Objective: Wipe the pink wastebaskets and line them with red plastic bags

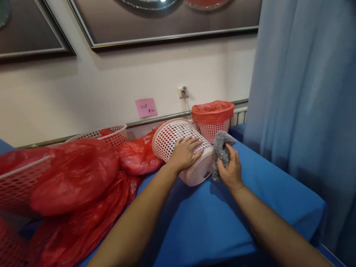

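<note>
A white perforated plastic wastebasket (pixel 182 135) lies tilted on its side on the blue-covered bed (pixel 205 218). Its base faces my right side. My left hand (pixel 185 154) rests on top of it with fingers stretched out. Bunched in my right hand (pixel 231 167) is a fluffy grey cloth (pixel 221 150), right beside the basket's base. Whether the cloth touches the base, I cannot tell. Behind the cloth stands an upright basket (pixel 213 129) lined with a red plastic bag (pixel 214 111).
Red plastic bags (pixel 75 174) are heaped at the left, among more perforated baskets (pixel 116 135). A socket with a plug (pixel 183 92) and a pink note (pixel 146 107) are on the wall. Framed pictures (pixel 167 22) hang above. A blue curtain (pixel 300 92) hangs at the right.
</note>
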### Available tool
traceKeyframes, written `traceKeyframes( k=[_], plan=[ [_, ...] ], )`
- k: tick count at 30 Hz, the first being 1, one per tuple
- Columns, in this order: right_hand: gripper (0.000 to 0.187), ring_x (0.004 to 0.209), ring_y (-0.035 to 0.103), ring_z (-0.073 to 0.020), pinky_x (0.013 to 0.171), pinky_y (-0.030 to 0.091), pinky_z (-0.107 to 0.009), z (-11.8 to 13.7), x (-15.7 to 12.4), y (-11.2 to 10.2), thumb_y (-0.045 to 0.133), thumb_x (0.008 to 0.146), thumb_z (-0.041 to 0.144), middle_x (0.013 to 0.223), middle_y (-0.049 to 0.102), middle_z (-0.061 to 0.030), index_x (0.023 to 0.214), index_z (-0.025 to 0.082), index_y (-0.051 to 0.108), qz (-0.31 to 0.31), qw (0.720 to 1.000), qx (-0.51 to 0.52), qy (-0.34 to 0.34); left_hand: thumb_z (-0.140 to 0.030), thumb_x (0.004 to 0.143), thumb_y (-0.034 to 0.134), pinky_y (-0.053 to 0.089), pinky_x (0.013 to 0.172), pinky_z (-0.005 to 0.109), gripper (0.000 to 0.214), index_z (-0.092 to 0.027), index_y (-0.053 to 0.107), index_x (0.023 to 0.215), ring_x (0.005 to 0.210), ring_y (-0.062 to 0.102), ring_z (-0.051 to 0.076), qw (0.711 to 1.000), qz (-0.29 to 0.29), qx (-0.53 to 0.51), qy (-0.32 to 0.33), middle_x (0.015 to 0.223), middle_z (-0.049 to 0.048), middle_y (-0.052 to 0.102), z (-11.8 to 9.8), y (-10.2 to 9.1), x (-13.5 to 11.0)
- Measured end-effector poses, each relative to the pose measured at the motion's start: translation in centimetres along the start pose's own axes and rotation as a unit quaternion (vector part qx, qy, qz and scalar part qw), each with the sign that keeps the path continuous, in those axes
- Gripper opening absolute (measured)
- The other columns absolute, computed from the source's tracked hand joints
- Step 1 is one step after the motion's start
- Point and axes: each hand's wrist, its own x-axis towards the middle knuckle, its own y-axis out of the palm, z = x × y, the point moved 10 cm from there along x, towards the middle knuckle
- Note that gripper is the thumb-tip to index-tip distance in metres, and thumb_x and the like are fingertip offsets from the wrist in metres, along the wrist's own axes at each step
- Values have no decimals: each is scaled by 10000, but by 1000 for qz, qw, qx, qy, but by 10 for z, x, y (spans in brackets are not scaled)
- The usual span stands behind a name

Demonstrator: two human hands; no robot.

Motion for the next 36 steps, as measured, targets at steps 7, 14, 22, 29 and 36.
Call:
traceKeyframes(
  k=[7, 14, 22, 29, 36],
  plan=[
    [470, 1175, 634, -312, 1019, 508, -436, -25, -39, 63, 604, 781, 283, 1320, 614, -153, 1243, 199, 631, 226, 962, -60, 140, -463, 1042, 450, 277, 1201, 527, 429, -266, 663, 1357, 1442, 488, 283, 1000, -9, 3, -22, 1506, 62, 607, 16, 5, 8],
    [380, 1005, 677, -269, 912, 542, -411, -84, -22, 47, 514, 839, 360, 1075, 716, -104, 1168, 202, 615, 161, 950, -71, 258, -486, 1036, 432, 305, 1185, 524, 448, -283, 668, 1359, 1412, 519, 282, 1000, -5, 6, -26, 1461, 55, 648, 22, 6, 6],
    [373, 1035, 667, -274, 944, 533, -418, -49, -27, 62, 608, 793, 311, 1164, 672, -110, 1153, 228, 657, 206, 965, -13, 161, -459, 1029, 452, 331, 1154, 524, 437, -245, 681, 1334, 1379, 548, 285, 1000, -4, 13, -17, 1453, 77, 652, 19, 7, 15],
    [312, 799, 699, -239, 731, 559, -349, -101, -26, 59, 560, 818, 401, 897, 741, -43, 1040, 217, 680, 179, 947, -31, 264, -457, 1028, 454, 346, 1140, 505, 435, -251, 676, 1340, 1364, 560, 280, 1000, 0, 21, -15, 1449, 66, 657, 19, 8, 15],
    [291, 902, 680, -248, 843, 519, -349, -77, -32, 64, 667, 742, 327, 995, 741, -62, 1016, 235, 705, 208, 952, -33, 221, -460, 1029, 458, 327, 1159, 501, 431, -253, 672, 1341, 1371, 549, 268, 1000, -2, 13, -16, 1449, 59, 658, 19, 9, 18]
  ],
)
